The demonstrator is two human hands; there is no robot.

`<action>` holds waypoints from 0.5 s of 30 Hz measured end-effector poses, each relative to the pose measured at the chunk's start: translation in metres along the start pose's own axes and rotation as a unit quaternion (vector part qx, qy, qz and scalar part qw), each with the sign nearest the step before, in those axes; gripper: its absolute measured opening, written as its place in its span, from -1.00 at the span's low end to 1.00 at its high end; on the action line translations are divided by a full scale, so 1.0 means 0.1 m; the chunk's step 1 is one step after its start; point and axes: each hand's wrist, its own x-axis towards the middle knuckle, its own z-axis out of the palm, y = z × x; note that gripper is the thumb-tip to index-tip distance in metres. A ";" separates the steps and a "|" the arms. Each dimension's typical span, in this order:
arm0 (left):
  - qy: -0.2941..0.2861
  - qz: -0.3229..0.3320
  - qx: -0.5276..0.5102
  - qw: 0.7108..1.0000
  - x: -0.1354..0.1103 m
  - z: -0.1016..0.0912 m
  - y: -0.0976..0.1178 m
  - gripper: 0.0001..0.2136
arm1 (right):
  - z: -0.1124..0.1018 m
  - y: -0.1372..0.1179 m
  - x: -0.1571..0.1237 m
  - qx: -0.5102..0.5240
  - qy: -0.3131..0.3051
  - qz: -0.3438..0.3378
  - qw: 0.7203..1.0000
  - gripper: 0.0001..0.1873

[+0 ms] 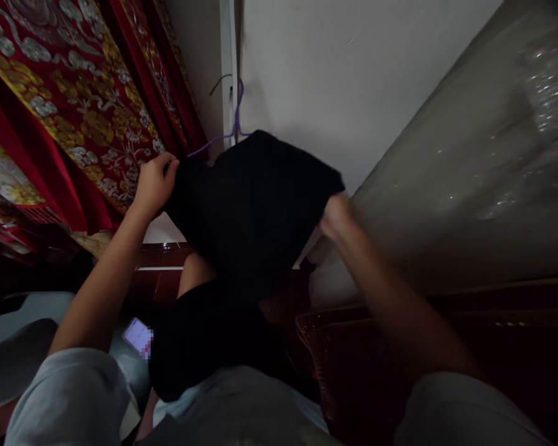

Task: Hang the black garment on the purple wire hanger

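A dark black shirt [255,210] hangs spread out in front of me, its details lost in the dim light. Out of its top comes a purple wire hanger [237,121], with the hook up by a white vertical strip. My left hand [155,181] is closed on the shirt's upper left corner, where one hanger arm runs towards my fingers. Lower on the other side, my right hand [337,217] pinches the shirt's right edge and is smeared by motion. The cloth hides the rest of the hanger.
Red curtains [97,118] with gold and silver patterns hang at the left. A plastic-wrapped bulky object [446,179] leans at the right above dark red glossy furniture [428,347]. A lit phone [138,336] lies by my leg, near a grey-blue plastic chair [41,310].
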 end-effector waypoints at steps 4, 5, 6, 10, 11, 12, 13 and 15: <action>0.006 -0.003 0.011 1.000 -0.01 -0.06 -0.04 -0.83 | -0.14 -0.15 0.01 0.177 0.016 0.072 0.981 -0.44; 0.011 -0.008 0.014 1.000 -0.02 -0.05 -0.06 -0.83 | -0.17 -0.22 -0.01 0.208 0.005 0.089 0.974 -0.46; 0.016 -0.013 0.014 1.000 -0.02 -0.02 -0.08 -0.84 | -0.18 -0.29 -0.03 0.216 -0.005 0.101 0.971 -0.49; 0.034 -0.010 -0.009 0.999 0.08 0.09 -0.04 -0.84 | -0.12 -0.52 -0.11 0.156 0.007 0.093 0.983 -0.65; 0.037 0.000 -0.023 0.999 0.12 0.12 0.02 -0.83 | -0.10 -0.55 -0.12 0.156 0.022 0.077 0.984 -0.65; 0.038 0.017 -0.041 0.998 0.16 0.15 0.11 -0.81 | -0.08 -0.57 -0.13 0.163 0.040 0.057 0.984 -0.64; 0.038 0.042 -0.064 0.996 0.20 0.18 0.23 -0.78 | -0.07 -0.59 -0.14 0.170 0.058 0.037 0.983 -0.64; 0.028 0.105 -0.120 0.987 0.21 0.24 0.50 -0.69 | -0.05 -0.62 -0.16 0.180 0.087 0.008 0.980 -0.64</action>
